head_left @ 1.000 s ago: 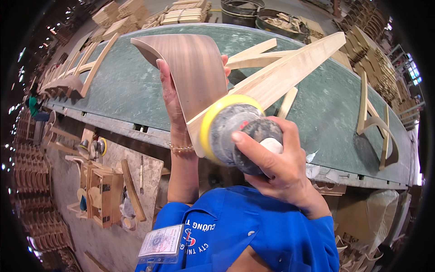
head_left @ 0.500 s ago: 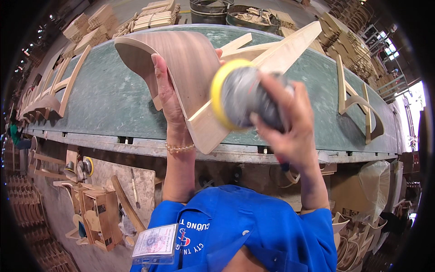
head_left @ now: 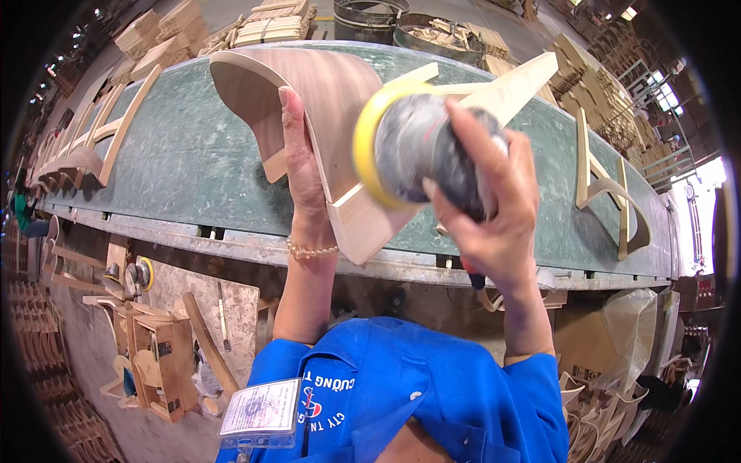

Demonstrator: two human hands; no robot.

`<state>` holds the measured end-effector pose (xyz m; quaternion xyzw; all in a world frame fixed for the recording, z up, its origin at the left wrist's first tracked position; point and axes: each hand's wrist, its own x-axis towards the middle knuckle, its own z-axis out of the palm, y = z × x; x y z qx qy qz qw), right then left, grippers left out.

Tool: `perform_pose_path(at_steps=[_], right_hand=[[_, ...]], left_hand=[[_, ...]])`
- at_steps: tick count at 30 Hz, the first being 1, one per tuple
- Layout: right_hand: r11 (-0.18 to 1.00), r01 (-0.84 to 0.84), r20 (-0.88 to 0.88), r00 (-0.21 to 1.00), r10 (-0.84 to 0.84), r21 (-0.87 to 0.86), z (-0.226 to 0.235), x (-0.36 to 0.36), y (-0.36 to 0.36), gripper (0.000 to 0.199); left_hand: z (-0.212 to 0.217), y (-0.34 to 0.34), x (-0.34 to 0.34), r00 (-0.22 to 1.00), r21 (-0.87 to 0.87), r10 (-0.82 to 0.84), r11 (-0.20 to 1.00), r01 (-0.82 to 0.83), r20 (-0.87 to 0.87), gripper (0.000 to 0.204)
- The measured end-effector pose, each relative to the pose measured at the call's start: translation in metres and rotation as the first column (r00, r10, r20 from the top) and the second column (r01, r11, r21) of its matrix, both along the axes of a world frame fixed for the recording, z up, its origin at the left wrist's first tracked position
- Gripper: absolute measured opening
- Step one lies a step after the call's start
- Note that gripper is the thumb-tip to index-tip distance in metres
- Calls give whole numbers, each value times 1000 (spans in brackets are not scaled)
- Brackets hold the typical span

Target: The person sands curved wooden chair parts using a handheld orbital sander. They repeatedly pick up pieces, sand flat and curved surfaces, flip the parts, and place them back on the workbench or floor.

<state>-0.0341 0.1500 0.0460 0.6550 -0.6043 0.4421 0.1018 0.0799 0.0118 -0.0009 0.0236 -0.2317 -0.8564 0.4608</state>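
My left hand (head_left: pixel 302 166) grips the edge of a wooden chair frame (head_left: pixel 320 85), its thumb along the rim of the curved, darker-grained panel and its other fingers hidden behind. Pale straight legs (head_left: pixel 519 89) extend from the panel to the right. My right hand (head_left: pixel 498 189) is wrapped round the grey body of a round power sander (head_left: pixel 428 150). The sander's yellow pad (head_left: pixel 372 147) is tilted on edge, facing the panel and the pale joint piece beside it. Whether the pad touches the wood cannot be told, as it is blurred.
The frame is held over a long green-topped workbench (head_left: pixel 185 147). More chair frames stand on it at the left (head_left: pixel 116 131) and right (head_left: pixel 610 189). Behind are wood stacks (head_left: pixel 270 23) and a black bin of offcuts (head_left: pixel 440 37). A wooden box (head_left: pixel 164 359) and another sander (head_left: pixel 140 274) are lower left.
The chair frame and my left hand have shifted slightly right in the picture. The sander has swung a little, its pad now further left and higher against the panel.
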Motion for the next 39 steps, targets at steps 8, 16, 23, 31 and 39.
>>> perform_pose_path(at_steps=[8,16,23,31,39], right_hand=[[999,25,60,998,-22,-48,2,-14,-13,66],[894,-240,165,968,190,378,-7,9,69,76],[895,-196,102,980,169,401,4,8,59,73],[906,-216,138,974,177,363,5,15,52,63],[954,-100,125,990,66,283,0,-12,36,65]], left_hand=[[-1,1,-5,1000,2,13,1000,-13,-11,66],[6,-6,-1,994,-38,22,999,-19,106,82],[1,-8,-6,994,-81,15,997,-7,104,81],[-1,-7,-8,995,-71,-1,997,8,97,82],[-1,-4,-9,992,-49,16,999,-10,122,81]])
